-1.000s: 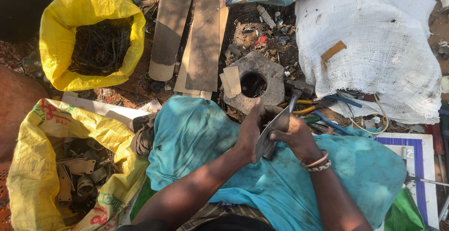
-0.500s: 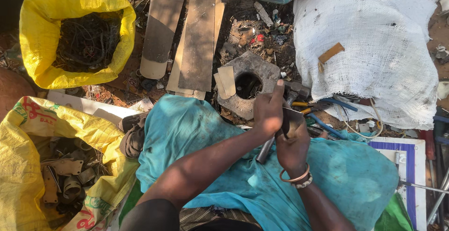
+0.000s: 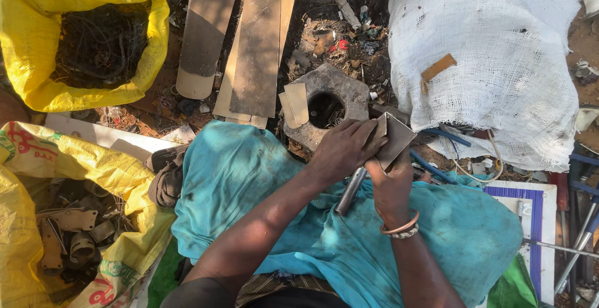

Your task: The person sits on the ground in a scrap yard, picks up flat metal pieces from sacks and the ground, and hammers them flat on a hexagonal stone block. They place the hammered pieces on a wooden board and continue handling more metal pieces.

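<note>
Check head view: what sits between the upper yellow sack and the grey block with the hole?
In the head view, flat brown boards lie between the yellow sack and the holed block.

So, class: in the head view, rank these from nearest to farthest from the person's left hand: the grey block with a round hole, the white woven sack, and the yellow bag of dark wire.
Measured from the left hand:
1. Grey block with a round hole: just above the hand.
2. White woven sack: up and to the right.
3. Yellow bag of dark wire: far upper left corner.

A dull grey metal plate (image 3: 394, 138) and shiny metal rod (image 3: 350, 190) lie above soft, creased teal cloth (image 3: 249, 177).
</note>
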{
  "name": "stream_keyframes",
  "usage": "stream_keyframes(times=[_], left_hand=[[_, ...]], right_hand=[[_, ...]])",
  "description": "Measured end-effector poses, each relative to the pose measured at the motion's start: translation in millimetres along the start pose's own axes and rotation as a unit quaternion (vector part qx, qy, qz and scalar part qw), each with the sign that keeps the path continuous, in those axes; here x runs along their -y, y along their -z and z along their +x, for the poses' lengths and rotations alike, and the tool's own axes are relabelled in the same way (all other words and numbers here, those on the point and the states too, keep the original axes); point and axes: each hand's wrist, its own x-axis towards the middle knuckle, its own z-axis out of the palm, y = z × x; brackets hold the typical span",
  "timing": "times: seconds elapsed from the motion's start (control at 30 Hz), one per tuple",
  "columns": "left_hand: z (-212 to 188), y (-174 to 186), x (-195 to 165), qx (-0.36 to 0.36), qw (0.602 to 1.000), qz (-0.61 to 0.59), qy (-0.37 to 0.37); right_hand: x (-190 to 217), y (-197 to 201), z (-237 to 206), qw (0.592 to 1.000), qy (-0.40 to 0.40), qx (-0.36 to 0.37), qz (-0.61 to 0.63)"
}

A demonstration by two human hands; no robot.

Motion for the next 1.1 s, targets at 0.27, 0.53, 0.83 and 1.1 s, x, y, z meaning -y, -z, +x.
stream_keyframes(times=[0.27,0.53,0.83,1.1], left_hand=[[-22.3,14.6,11.5,-0.052,0.965,-0.178,0.186],[-36.6,9.2,36.3,-0.038,0.813,-0.441,0.378],[-45.7,2.3,54.4,-0.102,0.835,-0.29,0.456],[-30.0,26.9,137.1,-0.122,0.847,-0.162,0.491]], right_hand=[[-10.4,14.5,-1.5,0.981,-0.129,0.115,0.091],[5.8,22.7,1.8,0.95,-0.209,0.161,0.17],[-5.5,24.0,12.5,0.947,-0.258,0.103,0.162],[-8.1,31.7,17.8,0.964,-0.218,0.052,0.143]])
